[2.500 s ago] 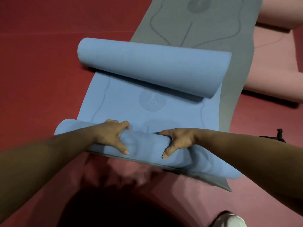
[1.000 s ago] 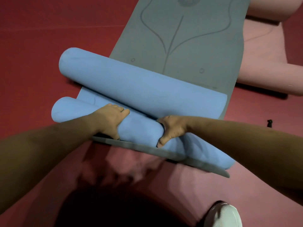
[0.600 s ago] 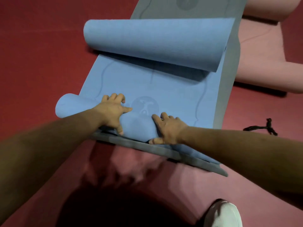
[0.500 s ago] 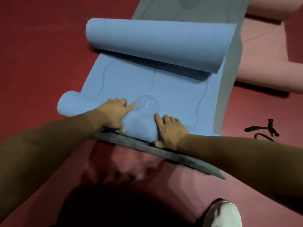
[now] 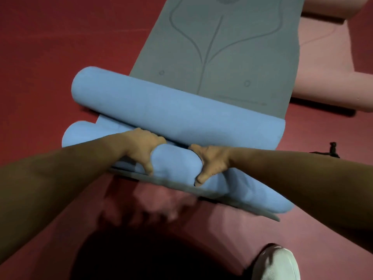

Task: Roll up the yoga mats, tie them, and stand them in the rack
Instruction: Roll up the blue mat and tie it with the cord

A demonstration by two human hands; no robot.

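**Q:** Left hand (image 5: 143,150) and right hand (image 5: 210,162): what is being grasped?

**A:** The near roll (image 5: 175,164) of the blue mat is being gripped by both. Fingers are being curled over its top, and thumbs are being pressed against its near side.

**Q:** Where is the blue mat lying?

**A:** It is lying on the near end of the grey mat (image 5: 222,47). Its other end, a far roll (image 5: 181,116), is lying across the grey mat, just beside the near roll.

**Q:** And beside the grey mat?

**A:** A pink mat (image 5: 333,67) is lying to its right. A black cord (image 5: 331,150) is resting to the right of its near end.
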